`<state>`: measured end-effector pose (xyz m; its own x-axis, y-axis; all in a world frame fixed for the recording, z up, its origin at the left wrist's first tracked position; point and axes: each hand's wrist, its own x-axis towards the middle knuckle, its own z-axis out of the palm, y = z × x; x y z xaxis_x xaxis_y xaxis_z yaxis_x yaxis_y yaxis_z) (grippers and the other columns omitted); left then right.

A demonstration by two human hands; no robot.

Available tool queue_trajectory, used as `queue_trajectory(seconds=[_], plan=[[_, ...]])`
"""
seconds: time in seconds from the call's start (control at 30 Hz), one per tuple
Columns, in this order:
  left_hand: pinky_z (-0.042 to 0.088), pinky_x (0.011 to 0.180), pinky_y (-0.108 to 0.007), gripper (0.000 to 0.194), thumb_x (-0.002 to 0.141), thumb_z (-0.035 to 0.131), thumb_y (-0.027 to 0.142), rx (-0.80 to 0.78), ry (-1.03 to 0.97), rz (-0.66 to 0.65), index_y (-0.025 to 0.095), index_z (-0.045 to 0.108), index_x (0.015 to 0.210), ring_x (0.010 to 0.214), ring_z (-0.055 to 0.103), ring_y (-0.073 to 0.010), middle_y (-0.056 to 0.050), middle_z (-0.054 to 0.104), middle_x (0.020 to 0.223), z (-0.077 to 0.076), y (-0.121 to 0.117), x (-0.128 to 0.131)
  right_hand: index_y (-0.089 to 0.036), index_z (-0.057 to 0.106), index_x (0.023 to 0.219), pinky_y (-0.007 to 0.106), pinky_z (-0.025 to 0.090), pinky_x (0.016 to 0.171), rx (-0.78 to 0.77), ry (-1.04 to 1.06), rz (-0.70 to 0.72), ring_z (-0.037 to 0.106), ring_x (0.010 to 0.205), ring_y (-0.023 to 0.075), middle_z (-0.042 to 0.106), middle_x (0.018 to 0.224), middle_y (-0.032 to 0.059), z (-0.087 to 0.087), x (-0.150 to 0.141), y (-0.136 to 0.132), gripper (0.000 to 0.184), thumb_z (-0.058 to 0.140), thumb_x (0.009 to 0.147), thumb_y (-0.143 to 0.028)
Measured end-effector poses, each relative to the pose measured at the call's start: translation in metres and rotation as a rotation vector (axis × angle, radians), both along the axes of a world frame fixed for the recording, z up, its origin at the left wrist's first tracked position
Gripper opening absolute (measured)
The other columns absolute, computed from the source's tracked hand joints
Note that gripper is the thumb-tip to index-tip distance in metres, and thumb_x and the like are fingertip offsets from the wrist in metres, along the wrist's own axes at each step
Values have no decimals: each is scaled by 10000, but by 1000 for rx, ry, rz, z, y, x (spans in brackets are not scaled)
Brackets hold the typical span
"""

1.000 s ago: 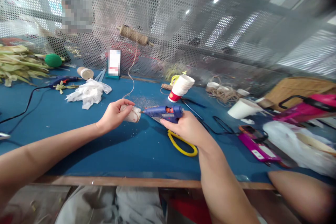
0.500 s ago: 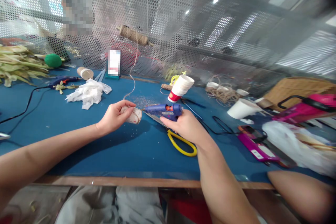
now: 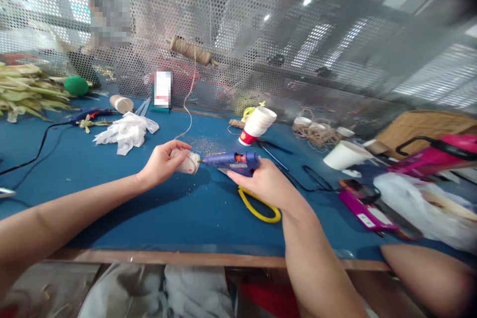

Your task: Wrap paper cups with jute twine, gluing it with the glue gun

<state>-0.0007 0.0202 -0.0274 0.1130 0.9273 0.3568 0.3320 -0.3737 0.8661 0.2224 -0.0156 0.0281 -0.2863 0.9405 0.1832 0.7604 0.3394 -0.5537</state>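
My left hand (image 3: 163, 163) is closed around a small white paper cup (image 3: 191, 163), held tilted on its side above the blue table. Twine (image 3: 191, 109) runs from a spool (image 3: 190, 50) on the mesh panel down to this cup. In my right hand (image 3: 265, 182) is a blue hot glue gun (image 3: 231, 160), gripped by its handle. Its nozzle points left and is at the cup's end; whether it touches I cannot tell. Beneath the glue gun lie scissors with yellow handles (image 3: 260, 212), their blades mostly hidden by it.
Stacked paper cups (image 3: 259, 124) stand tilted behind the glue gun. White lace-like fabric (image 3: 127, 131) and a second glue gun (image 3: 89, 116) lie left. A purple device (image 3: 365, 208), a plastic bag (image 3: 421, 208) and another person's arm (image 3: 425, 273) are right. A perforated panel (image 3: 238, 25) borders the back.
The glue gun has shifted slightly left and down, its nozzle lower at the cup's end, covering more of the scissor blades. My left hand still holds the cup, nearly in place.
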Motion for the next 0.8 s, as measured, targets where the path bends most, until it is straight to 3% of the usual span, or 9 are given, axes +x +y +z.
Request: queue_trajectory(seconds=[0.47, 0.8], plan=[[424, 556, -221, 284, 751, 489, 342, -5, -11, 13, 130, 632, 874, 624, 556, -133, -42, 651, 750, -1, 1, 0, -168, 543, 606, 230, 376, 468, -69, 1, -24, 416, 471, 101, 498, 507, -27, 2, -2, -4, 177, 554, 695, -320], [431, 562, -223, 287, 753, 489, 344, 5, -18, -1, 125, 627, 876, 629, 559, -131, -44, 650, 757, 1, 0, 1, -152, 646, 775, 265, 450, 600, -8, -9, -41, 554, 636, 164, 637, 681, 24, 5, -3, -2, 201, 549, 720, -319]])
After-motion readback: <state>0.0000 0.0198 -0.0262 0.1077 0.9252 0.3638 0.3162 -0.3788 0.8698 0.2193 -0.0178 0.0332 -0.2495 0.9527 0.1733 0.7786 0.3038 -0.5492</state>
